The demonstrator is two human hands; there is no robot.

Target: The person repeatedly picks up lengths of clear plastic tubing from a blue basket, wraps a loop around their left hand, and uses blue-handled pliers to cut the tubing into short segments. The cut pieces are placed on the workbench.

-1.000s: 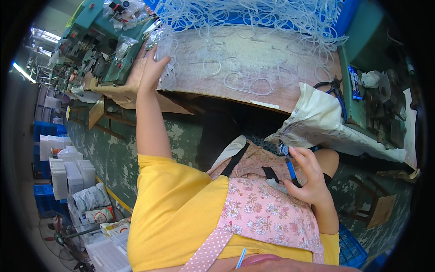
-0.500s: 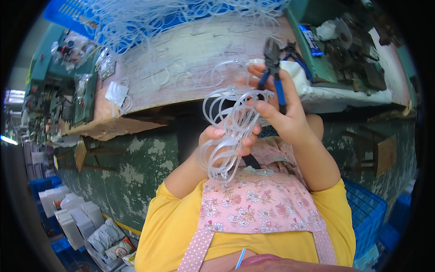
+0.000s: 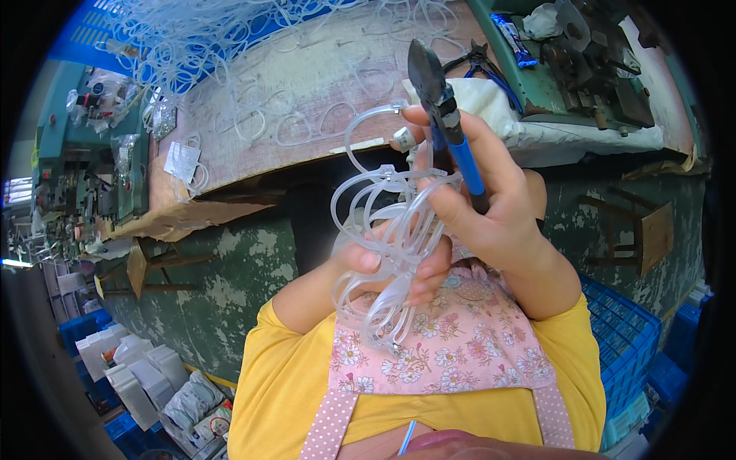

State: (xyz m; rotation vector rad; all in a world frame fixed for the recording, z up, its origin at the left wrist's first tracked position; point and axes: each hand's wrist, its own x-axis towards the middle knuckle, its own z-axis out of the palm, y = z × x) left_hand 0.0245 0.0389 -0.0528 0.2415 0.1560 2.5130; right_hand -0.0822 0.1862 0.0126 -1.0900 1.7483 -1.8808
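Note:
A bunch of clear plastic tubing loops hangs in front of my apron, with my left hand closed around its middle. My right hand keeps a pair of cutting pliers against its palm. Their black jaws point up and away, and one blue handle shows between my fingers. The right thumb touches the top of the bunch. One loop stands up from the rest, its small clear joint at the right index fingertip. A white band or piece shows beside that fingertip; I cannot tell which.
Across the worktable, a blue basket overflows with tangled clear loops. Another pair of pliers lies by a white cloth. Green machines flank the table on both sides. A blue crate stands behind my right elbow.
The pliers have come up and their jaws now tilt left. The left hand and the bunch have dropped slightly. A single loop now rises to the right index fingertip.

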